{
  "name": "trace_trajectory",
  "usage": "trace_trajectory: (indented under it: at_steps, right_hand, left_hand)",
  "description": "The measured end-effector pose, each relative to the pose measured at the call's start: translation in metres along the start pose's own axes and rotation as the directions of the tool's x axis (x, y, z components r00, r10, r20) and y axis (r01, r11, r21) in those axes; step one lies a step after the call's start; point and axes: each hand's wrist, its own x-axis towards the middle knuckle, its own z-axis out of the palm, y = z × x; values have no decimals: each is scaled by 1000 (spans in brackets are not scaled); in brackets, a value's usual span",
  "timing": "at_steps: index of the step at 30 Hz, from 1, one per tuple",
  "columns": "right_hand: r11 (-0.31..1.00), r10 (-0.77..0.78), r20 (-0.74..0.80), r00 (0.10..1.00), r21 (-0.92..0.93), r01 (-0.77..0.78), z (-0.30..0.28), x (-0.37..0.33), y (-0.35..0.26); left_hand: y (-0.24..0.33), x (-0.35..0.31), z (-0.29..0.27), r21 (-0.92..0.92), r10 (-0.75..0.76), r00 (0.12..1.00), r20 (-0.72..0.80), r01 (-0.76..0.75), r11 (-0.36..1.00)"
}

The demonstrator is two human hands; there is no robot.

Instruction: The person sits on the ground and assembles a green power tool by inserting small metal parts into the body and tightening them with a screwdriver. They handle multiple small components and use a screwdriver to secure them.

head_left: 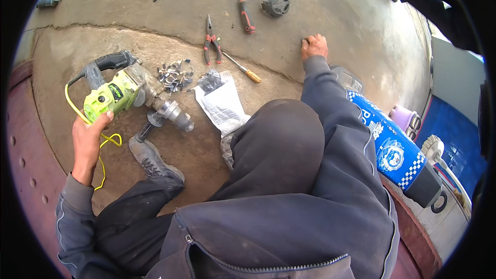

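- Drill [120,92] is held at front left by the left grip [89,137]; green housing is pinched, thumb on top, other fingers mostly hidden.
- Barrel's long axis is angled rightward and back toward the body; chuck [177,115] is pointed away from the left grip.
- Small-parts pile [175,76] is seen just right of the drill; left grip is nearer.
- Right grip [314,46] is curled at the floor [356,36], well apart; contents cannot be told.
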Motion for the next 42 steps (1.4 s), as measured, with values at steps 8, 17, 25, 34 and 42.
trace_trajectory:
  at_steps: [8, 17, 25, 34, 42]
  right_hand:
    - [1000, 9, -39, 999, 16, -8, 8, -5, 13]
    - [991, 117, 175, 978, 45, -127, -4, 11, 2]
    - [999, 38, 148, 988, 2, -39, -13, 20, -11]
    - [996, -57, 121, 991, -67, 65, -13, 29, -18]
    - [1000, 6, 113, 994, -27, -3, -9, 31, -17]
  left_hand:
    - [6, 2, 1, 38, -7, 1000, 15, 7, 999]
    - [17, 2, 2, 37, 1, 1000, 17, -2, 999]
    - [12, 1, -2, 65, -22, 998, 57, 18, 998]
    - [19, 1, -4, 71, -51, 995, 86, 45, 996]
    - [13, 3, -4, 36, -44, 994, 102, 40, 999]
